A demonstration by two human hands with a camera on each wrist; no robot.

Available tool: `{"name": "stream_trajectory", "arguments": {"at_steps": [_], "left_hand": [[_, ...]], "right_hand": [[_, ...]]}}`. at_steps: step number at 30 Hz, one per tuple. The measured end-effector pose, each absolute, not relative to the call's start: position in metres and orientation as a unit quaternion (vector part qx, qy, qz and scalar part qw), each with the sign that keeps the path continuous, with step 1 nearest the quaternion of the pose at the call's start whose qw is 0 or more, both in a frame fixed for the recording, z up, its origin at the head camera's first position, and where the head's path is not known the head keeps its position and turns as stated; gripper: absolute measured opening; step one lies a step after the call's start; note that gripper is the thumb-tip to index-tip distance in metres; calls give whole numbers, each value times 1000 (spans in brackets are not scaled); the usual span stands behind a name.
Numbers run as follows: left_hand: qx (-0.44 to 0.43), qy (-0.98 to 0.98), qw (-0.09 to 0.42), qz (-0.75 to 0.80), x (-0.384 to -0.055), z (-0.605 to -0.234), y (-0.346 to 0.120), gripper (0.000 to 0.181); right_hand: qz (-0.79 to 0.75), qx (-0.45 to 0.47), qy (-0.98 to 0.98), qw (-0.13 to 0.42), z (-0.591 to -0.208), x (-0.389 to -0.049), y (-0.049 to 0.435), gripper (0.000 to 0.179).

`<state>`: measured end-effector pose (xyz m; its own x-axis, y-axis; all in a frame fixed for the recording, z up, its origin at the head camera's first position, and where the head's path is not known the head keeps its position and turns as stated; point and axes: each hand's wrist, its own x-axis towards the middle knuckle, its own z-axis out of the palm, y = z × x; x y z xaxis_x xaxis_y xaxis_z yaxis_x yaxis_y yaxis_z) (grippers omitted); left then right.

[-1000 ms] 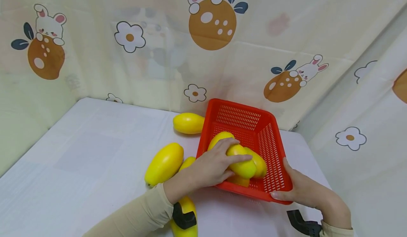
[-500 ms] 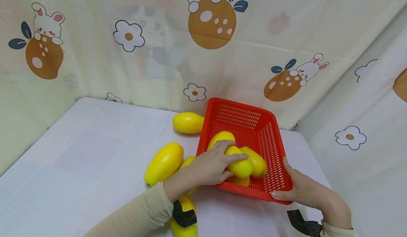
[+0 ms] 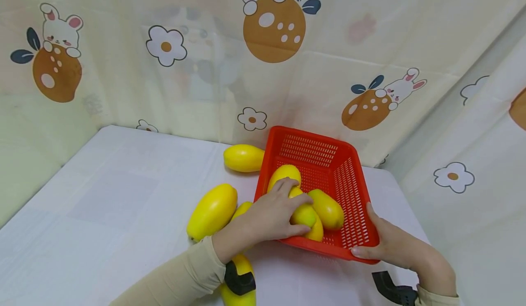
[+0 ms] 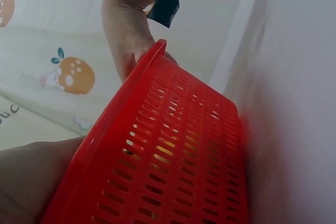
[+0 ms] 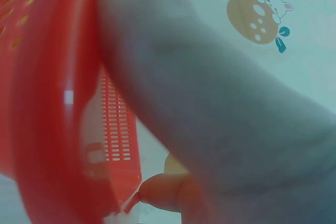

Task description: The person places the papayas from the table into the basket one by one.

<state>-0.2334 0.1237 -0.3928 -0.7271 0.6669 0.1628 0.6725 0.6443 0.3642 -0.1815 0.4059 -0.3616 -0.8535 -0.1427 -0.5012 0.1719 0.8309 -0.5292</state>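
My left hand (image 3: 276, 212) reaches over the near left rim of the red plastic basket (image 3: 359, 178), its fingers curled round a yellow mango (image 3: 304, 215). Close about it in the basket lie more yellow mangoes: one beyond the fingers (image 3: 286, 173), one on the right (image 3: 327, 209), and one partly hidden under the held mango. At the near right corner, my right hand (image 3: 388, 237) grips the basket's rim, thumb on the front edge. In the left wrist view the basket's slotted side (image 4: 184, 145) covers most of the fruit.
Outside the basket, one mango (image 3: 243, 158) lies against its far left side. Another mango (image 3: 213, 211) rests farther left, and others lie partly under my left forearm (image 3: 238, 297). A printed curtain (image 3: 205, 96) stands behind the white table (image 3: 123, 196).
My left hand has shifted slightly left and lower with the held mango, uncovering more of the right-hand mango. The mango beyond the fingers has moved slightly away. The right hand keeps its grip.
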Motion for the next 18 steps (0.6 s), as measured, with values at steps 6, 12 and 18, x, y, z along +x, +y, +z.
{"name": "stream_trajectory", "arguments": {"at_steps": [6, 12, 18], "left_hand": [[-363, -915, 7, -174, -234, -391, 124, 51], [-371, -915, -23, -155, -235, -389, 125, 48], [-363, -921, -17, -141, -231, -386, 125, 40]], "right_hand": [[-301, 7, 915, 270, -362, -181, 404, 120], [-308, -2, 912, 271, -363, -182, 405, 117], [-299, 3, 916, 267, -362, -181, 404, 119]]}}
